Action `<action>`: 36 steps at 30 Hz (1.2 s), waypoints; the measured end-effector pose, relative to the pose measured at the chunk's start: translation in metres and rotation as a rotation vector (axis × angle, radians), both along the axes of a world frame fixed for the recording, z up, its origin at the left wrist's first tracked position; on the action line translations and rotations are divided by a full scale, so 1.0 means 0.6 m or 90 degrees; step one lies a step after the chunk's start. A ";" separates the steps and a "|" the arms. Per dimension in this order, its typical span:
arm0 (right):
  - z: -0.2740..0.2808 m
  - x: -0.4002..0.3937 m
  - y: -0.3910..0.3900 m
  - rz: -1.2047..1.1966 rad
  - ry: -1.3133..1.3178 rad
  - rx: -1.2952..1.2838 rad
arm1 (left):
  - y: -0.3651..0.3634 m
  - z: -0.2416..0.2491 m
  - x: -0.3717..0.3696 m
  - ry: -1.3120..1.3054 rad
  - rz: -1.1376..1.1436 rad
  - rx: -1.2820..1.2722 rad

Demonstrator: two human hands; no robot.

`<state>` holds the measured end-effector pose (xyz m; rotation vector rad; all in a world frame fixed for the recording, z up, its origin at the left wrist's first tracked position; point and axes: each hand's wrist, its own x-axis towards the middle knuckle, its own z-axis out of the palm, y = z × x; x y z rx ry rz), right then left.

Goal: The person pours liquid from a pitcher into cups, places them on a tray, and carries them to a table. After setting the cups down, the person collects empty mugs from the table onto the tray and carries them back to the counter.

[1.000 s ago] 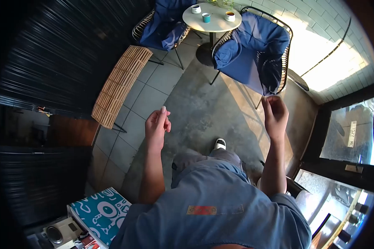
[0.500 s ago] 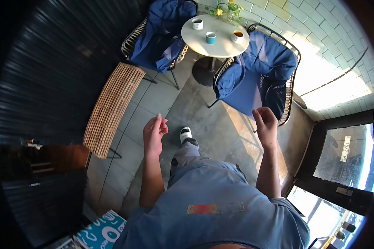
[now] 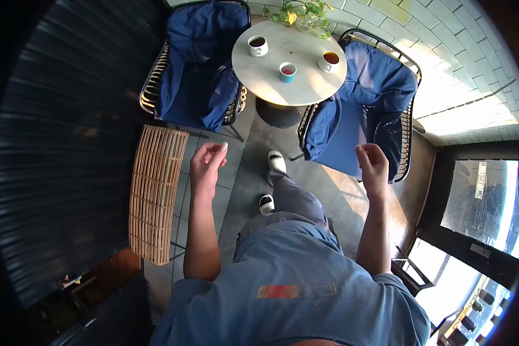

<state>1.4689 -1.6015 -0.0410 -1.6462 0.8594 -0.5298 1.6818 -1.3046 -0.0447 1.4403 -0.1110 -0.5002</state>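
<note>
My left hand [image 3: 206,168] is raised in mid-air, its fingers loosely curled in and the thumb near them, with nothing seen in it. The rattan bench [image 3: 155,196] lies to its left. My right hand [image 3: 373,166] is raised too, thumb and fingertips drawn together, with no object visible in it. From this view it overlaps the front of the right blue-cushioned chair [image 3: 343,144]; no contact can be made out. Ahead, a round table [image 3: 305,95] bears a white cup of dark drink [image 3: 258,47], a teal cup [image 3: 287,73] and a white cup of amber drink [image 3: 328,62].
Another blue-cushioned chair [image 3: 193,95] stands left of the table. A vase with a leafy plant [image 3: 303,20] is at the table's back edge. Dark corrugated panelling [image 3: 69,144] runs along the left. A dark-framed glass door or window [image 3: 473,202] is at the right.
The table, cups and chairs appear nearer and lower in view as I step forward. Both shoes now show. My left hand has risen slightly, and the teal printed item at lower left is out of view.
</note>
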 end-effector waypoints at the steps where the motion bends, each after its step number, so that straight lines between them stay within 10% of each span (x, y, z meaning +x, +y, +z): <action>1: -0.012 0.023 -0.020 -0.003 0.000 -0.013 | -0.019 -0.010 0.021 0.013 -0.011 0.015; 17: -0.351 0.435 -0.332 -0.155 0.240 0.079 | -0.331 -0.183 0.421 0.127 -0.155 0.330; 26: -0.405 0.428 -0.328 -0.132 -0.002 0.369 | -0.450 -0.320 0.493 0.234 -0.195 0.326; 36: -0.371 0.438 -0.295 -0.189 -0.016 0.307 | -0.487 -0.349 0.499 0.345 -0.123 0.081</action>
